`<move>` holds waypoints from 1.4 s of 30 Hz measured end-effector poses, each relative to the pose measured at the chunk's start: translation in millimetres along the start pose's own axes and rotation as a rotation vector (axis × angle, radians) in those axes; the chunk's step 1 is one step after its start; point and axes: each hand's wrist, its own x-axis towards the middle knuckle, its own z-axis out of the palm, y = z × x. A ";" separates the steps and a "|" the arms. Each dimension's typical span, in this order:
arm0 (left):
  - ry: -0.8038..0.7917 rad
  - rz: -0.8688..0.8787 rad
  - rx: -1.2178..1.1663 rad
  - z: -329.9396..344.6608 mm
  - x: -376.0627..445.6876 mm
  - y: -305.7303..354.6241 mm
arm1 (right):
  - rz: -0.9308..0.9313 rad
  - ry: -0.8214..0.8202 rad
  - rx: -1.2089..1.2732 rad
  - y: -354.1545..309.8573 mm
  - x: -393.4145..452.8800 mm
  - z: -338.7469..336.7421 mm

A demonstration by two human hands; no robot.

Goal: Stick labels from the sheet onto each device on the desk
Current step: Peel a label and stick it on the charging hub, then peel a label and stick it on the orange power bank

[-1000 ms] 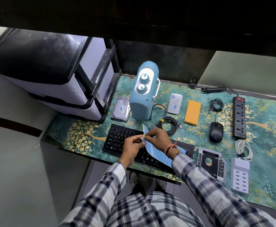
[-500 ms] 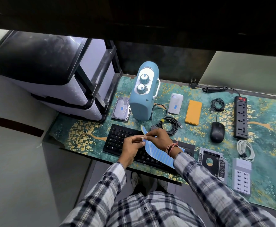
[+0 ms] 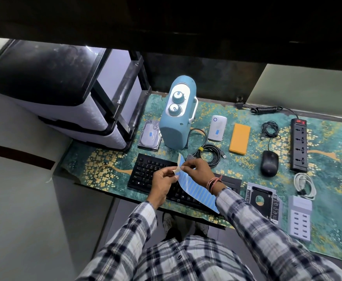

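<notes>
A: What's hard to see?
B: The keyboard (image 3: 156, 175) is partly hidden behind both hands.
A: And the hands?
B: Left hand (image 3: 163, 182) and right hand (image 3: 198, 171) both pinch the striped blue label sheet (image 3: 196, 189) above the keys.
A: Any labels stuck?
B: Blue ones on the hard drive (image 3: 149, 135) and the white device (image 3: 217, 128); no writing legible.

I hold the blue label sheet (image 3: 194, 187) above the black keyboard (image 3: 145, 169), my left hand (image 3: 163, 182) gripping its edge while my right hand (image 3: 198, 171) pinches at its upper part. Beyond, on the green patterned mat (image 3: 328, 209), stand the blue speaker (image 3: 176, 126), a hard drive (image 3: 149, 136) and a white device (image 3: 217, 127), each with a blue label, then the orange block (image 3: 240, 138), mouse (image 3: 269, 163) and power strip (image 3: 298, 145).
</notes>
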 end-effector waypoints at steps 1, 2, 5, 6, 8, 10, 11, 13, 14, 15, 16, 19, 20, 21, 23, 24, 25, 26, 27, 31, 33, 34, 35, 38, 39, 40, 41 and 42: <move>0.013 -0.009 -0.015 -0.7 0.4 -0.5 | 0.010 0.016 0.011 -0.4 -0.6 -0.8; 0.033 -0.017 -0.024 -1.7 0.8 -1.2 | 0.025 0.031 0.025 -1.5 -1.1 -2.0; 0.108 -0.042 -0.031 -5.0 0.3 -2.0 | 0.077 0.075 0.094 0.9 -2.4 -5.6; 0.140 -0.055 -0.022 -6.5 0.9 -3.2 | 0.093 0.084 0.115 2.9 -3.1 -7.3; 0.212 -0.088 -0.012 -9.0 3.0 -7.0 | 0.120 0.106 0.158 6.7 -5.1 -11.3; 0.292 -0.125 0.016 -10.0 5.5 -10.7 | 0.161 0.146 0.220 10.9 -8.0 -16.7; 0.332 -0.136 0.044 -9.6 5.7 -11.7 | 0.180 0.170 0.252 12.1 -9.9 -20.1; 0.409 -0.127 0.155 -7.0 4.8 -13.3 | 0.228 0.217 0.292 17.8 -13.9 -28.7; 0.443 -0.104 0.242 -5.0 3.8 -14.3 | 0.251 0.241 0.302 21.8 -15.9 -33.4; 0.465 -0.068 0.336 -1.9 2.2 -14.6 | 0.267 0.265 0.304 27.2 -17.7 -38.4; 0.474 -0.021 0.411 3.3 0.5 -14.3 | 0.281 0.295 0.308 33.3 -19.7 -44.2; 0.394 0.111 0.478 28.8 -2.7 -6.1 | 0.354 0.401 0.371 46.9 -24.6 -62.7; 0.337 0.145 0.489 39.1 -1.3 -3.4 | 0.381 0.437 0.403 48.2 -26.4 -69.4; 0.261 0.172 0.504 51.9 -0.4 -0.3 | 0.406 0.479 0.430 48.9 -29.2 -77.5; 0.087 0.210 0.519 77.5 1.3 7.1 | 0.438 0.556 0.476 53.5 -33.2 -92.1; 0.003 0.226 0.519 90.6 1.9 10.2 | 0.455 0.576 0.496 55.1 -34.9 -98.3; -0.072 0.235 0.519 105.9 1.7 13.7 | 0.470 0.588 0.516 59.8 -36.9 -105.0; -0.130 0.254 0.507 121.2 2.8 16.9 | 0.487 0.581 0.529 62.3 -38.6 -111.1; -0.167 0.275 0.509 135.8 3.5 22.2 | 0.501 0.567 0.545 66.6 -38.2 -115.1; -0.300 0.251 0.538 188.3 21.4 32.6 | 0.557 0.555 0.640 79.5 -32.8 -132.0; -0.353 0.158 0.557 207.9 30.8 39.0 | 0.575 0.531 0.694 80.0 -29.8 -140.4; -0.374 0.122 0.555 215.0 35.6 40.8 | 0.584 0.515 0.703 78.9 -27.7 -143.9; -0.386 0.085 0.558 220.6 38.6 43.1 | 0.590 0.499 0.710 78.8 -25.9 -147.0; -0.389 0.001 0.561 231.9 49.8 42.2 | 0.596 0.427 0.696 79.1 -21.4 -153.6; -0.390 -0.025 0.545 233.8 50.8 43.2 | 0.594 0.401 0.724 80.3 -19.6 -154.0; -0.388 -0.046 0.526 235.2 54.1 40.2 | 0.603 0.392 0.785 79.9 -18.6 -154.4; -0.388 -0.061 0.509 235.9 54.3 39.7 | 0.615 0.397 0.858 77.8 -17.6 -154.7; -0.385 -0.070 0.496 236.3 56.7 37.0 | 0.628 0.409 0.914 75.6 -16.3 -155.4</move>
